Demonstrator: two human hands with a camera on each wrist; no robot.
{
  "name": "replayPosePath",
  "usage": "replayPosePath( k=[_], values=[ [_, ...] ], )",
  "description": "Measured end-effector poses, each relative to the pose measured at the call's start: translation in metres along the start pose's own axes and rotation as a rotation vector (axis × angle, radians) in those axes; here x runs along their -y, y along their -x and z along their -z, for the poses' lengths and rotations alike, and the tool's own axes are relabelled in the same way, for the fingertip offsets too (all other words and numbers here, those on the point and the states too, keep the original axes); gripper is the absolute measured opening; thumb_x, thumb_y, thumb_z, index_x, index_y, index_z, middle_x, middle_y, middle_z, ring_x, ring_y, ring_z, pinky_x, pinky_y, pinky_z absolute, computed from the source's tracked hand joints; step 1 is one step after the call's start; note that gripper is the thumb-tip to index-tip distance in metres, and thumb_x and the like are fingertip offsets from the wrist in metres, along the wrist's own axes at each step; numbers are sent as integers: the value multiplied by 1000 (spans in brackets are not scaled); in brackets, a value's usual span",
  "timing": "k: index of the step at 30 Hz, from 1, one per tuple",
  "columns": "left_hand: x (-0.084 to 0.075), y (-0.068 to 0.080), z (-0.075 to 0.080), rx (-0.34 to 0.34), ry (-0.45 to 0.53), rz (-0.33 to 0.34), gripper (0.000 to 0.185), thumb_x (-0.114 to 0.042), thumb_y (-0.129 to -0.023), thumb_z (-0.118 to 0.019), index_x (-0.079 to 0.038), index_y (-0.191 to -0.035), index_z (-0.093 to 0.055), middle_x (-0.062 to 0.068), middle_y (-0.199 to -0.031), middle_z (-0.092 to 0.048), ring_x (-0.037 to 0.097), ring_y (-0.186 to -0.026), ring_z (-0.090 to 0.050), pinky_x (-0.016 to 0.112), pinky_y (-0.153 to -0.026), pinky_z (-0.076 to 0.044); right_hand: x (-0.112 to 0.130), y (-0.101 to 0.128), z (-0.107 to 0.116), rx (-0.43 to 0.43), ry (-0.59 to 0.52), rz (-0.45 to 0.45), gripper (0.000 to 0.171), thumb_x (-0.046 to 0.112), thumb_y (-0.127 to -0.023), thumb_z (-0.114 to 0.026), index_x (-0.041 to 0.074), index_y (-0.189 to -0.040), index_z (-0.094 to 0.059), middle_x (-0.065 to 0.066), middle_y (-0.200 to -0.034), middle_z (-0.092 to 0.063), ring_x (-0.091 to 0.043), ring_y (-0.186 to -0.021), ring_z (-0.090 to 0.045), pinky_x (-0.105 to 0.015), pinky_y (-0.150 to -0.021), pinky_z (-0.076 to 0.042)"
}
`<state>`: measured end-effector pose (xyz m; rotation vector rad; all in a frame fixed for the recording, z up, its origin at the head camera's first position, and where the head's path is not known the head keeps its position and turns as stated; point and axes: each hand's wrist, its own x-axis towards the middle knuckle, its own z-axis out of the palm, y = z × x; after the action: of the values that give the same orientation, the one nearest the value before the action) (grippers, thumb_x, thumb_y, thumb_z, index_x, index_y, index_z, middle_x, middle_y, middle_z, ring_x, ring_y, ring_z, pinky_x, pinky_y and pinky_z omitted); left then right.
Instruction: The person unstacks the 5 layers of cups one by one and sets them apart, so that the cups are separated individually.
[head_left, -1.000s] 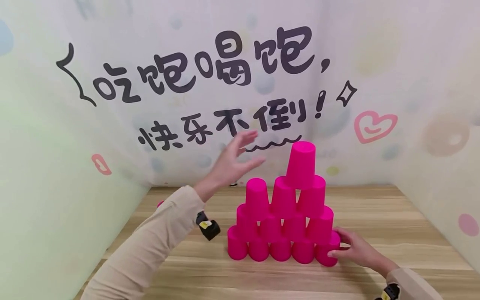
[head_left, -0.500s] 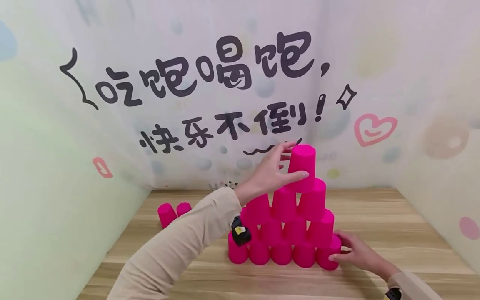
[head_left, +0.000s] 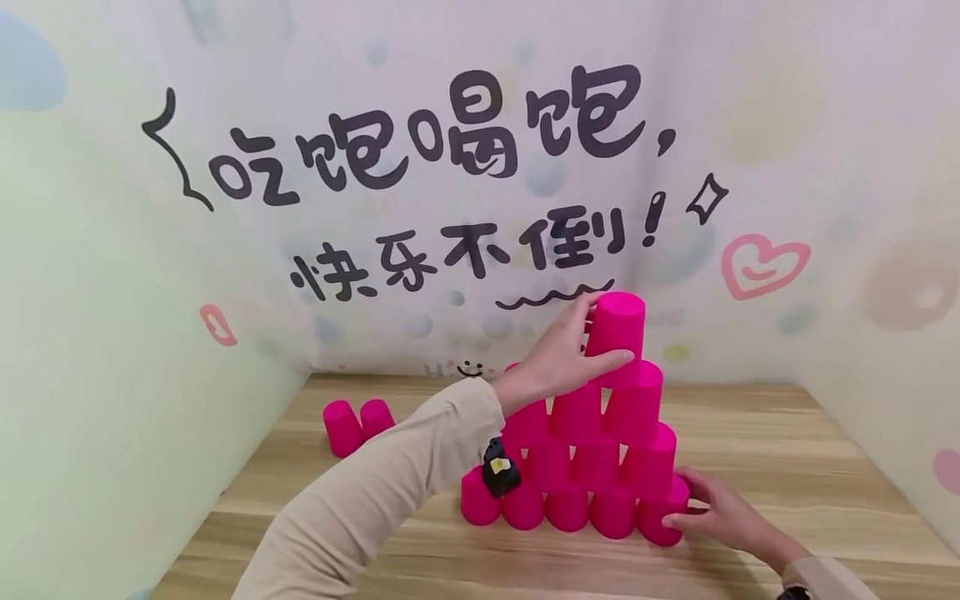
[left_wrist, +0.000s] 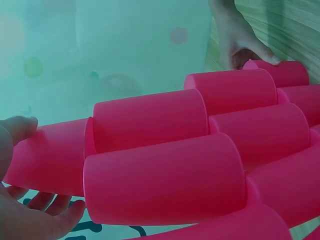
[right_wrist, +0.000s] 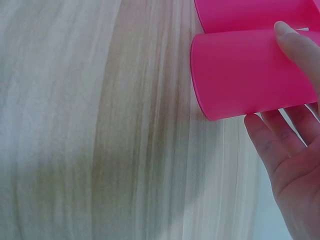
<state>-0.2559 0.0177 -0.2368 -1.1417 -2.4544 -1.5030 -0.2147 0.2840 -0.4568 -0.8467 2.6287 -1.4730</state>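
Observation:
Pink cups stand upside down in a stepped pyramid, several along its bottom row and a single top cup (head_left: 622,321) over the right side. My left hand (head_left: 555,360) grips this top cup, thumb across its front and fingers behind. In the left wrist view, the rim of the held cup (left_wrist: 55,157) meets the cups (left_wrist: 150,120) beneath. Down at the right end, my right hand (head_left: 723,518) holds the corner cup (head_left: 651,530) of the bottom row. The right wrist view has its thumb on one side of that cup (right_wrist: 245,72) and fingers on the other.
Two more pink cups (head_left: 342,429) stand upside down at the left of the wooden table (head_left: 780,450), partly behind my left sleeve (head_left: 375,492). A printed backdrop (head_left: 420,58) rises behind, with pale walls on both sides.
My left hand has moved right and taken hold of the top cup. Its arm uncovers the two cups at the left. My right hand stays on the corner cup; the head view shifts slightly.

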Motion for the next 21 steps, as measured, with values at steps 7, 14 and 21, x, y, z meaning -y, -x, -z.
replayPosePath(
  k=[7,14,21],
  values=[
    [-3,0,6,0,10,26,64,-17,-78,-67,-10,-130,-30,1,-113,-47,13,-98,-49,18,-73,-46,2,0,1,-1,-7,-10,52,11,-74,-70,-10,-115,-46,4,-101,-59,-1,-91,-55,-23,-71,-50],
    [-9,3,38,-74,37,22,63,-16,-77,-68,-11,-128,-33,2,-112,-48,15,-97,-50,23,-73,-48,3,-2,-1,7,-8,-39,54,12,-75,-69,-10,-117,-45,0,-102,-59,-3,-89,-56,-22,-71,-50],
    [-8,17,85,-171,-41,77,65,-23,-75,-70,-15,-129,-35,2,-113,-48,17,-100,-49,28,-75,-49,3,-1,0,20,0,-69,56,15,-76,-69,-9,-120,-43,5,-102,-58,0,-90,-54,-21,-71,-49]
  ],
)
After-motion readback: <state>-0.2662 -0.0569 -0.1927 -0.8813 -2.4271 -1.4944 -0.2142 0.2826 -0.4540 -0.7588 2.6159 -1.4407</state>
